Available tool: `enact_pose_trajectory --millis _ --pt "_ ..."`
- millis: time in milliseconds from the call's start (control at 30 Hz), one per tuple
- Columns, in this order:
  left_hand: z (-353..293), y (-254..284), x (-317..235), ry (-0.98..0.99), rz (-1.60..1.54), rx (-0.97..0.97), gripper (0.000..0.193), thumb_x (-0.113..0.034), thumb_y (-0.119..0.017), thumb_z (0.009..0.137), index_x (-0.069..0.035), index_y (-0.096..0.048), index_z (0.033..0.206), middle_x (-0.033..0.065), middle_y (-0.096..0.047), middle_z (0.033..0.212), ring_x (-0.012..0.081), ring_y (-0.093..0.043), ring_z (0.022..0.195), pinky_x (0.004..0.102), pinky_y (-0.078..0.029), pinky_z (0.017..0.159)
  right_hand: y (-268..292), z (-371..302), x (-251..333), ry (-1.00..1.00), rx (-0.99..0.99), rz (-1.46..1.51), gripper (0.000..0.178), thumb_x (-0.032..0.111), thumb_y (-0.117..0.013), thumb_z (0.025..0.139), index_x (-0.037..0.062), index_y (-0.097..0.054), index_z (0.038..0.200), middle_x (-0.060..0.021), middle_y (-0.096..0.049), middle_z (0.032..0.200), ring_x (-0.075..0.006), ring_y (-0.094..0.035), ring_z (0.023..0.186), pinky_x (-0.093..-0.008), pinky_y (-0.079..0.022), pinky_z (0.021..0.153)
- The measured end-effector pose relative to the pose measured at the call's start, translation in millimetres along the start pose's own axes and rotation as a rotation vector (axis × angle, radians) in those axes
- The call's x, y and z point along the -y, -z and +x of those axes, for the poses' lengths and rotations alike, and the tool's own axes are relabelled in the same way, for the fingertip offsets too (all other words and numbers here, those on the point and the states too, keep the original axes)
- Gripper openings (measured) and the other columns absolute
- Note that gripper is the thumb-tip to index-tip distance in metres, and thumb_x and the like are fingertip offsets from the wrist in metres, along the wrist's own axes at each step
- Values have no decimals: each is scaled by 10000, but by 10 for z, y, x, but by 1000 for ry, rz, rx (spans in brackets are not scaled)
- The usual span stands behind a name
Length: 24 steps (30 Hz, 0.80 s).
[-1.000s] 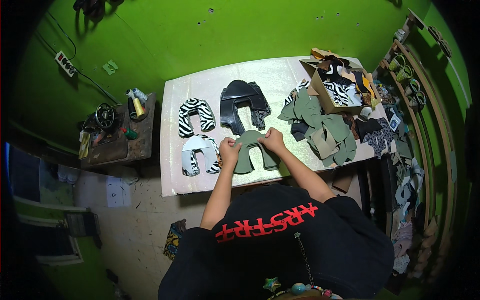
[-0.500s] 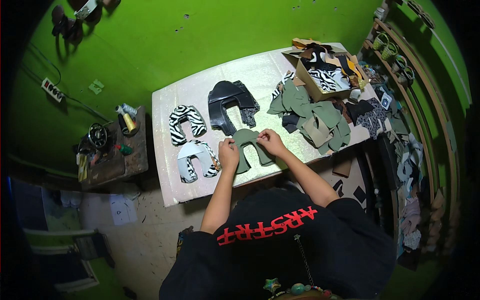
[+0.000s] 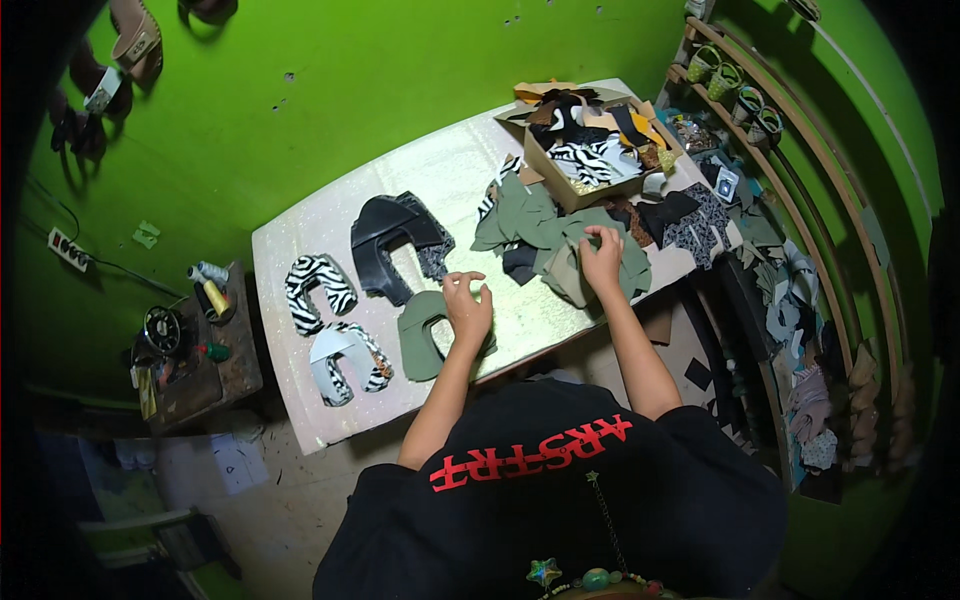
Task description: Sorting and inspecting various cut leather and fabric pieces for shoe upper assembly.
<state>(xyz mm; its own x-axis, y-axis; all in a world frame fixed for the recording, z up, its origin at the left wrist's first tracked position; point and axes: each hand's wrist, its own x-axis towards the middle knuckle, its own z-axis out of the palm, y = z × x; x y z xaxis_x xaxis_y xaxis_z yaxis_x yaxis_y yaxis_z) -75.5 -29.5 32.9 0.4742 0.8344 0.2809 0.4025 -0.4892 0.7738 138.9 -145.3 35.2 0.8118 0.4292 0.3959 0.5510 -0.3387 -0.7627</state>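
On the table, a green U-shaped material piece [image 3: 418,335] lies at the near middle. My left hand [image 3: 468,305] hovers at its right side, fingers apart and bent, with nothing visible in them. My right hand [image 3: 602,258] is over a heap of green cut pieces [image 3: 520,215], fingers arched and apart; whether the fingertips touch a piece cannot be made out. Beyond the green piece lies a stack of black U-shaped pieces [image 3: 385,235]. To the left are a zebra-striped U-shaped stack [image 3: 318,290] and a pale-grey and zebra one [image 3: 340,350].
A cardboard box [image 3: 570,185] full of mixed scraps stands at the table's far right. Dark scraps [image 3: 700,225] lie by the right edge. A sewing machine table [image 3: 215,375] with thread spools is at left; wooden racks [image 3: 780,190] stand at right.
Both hands have let go of the green U-shaped piece. My right hand has moved right to the heap of green pieces; my left stays by the U-shaped piece. The view has shifted right.
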Motion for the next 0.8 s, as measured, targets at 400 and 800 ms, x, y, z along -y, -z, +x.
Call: enact_pose_trajectory --millis 400,800 --pt "165 -964 -150 -42 -1 415 284 -219 -627 703 -27 -623 913 154 -577 908 295 -545 856 356 -414 798 46 707 -402 -292 491 -429 393 273 -631 727 92 -557 1067 -152 -547 1083 -339 -487 1035 -425 -395 863" --pt "265 -1179 -268 204 -209 573 371 -200 -612 751 43 -547 1025 147 -594 947 186 -575 831 281 -444 766 155 940 -578 -217 517 171 152 124 -655 684 7 -580 744 -38 -578 670 -111 -528 624 -261 -426 610"
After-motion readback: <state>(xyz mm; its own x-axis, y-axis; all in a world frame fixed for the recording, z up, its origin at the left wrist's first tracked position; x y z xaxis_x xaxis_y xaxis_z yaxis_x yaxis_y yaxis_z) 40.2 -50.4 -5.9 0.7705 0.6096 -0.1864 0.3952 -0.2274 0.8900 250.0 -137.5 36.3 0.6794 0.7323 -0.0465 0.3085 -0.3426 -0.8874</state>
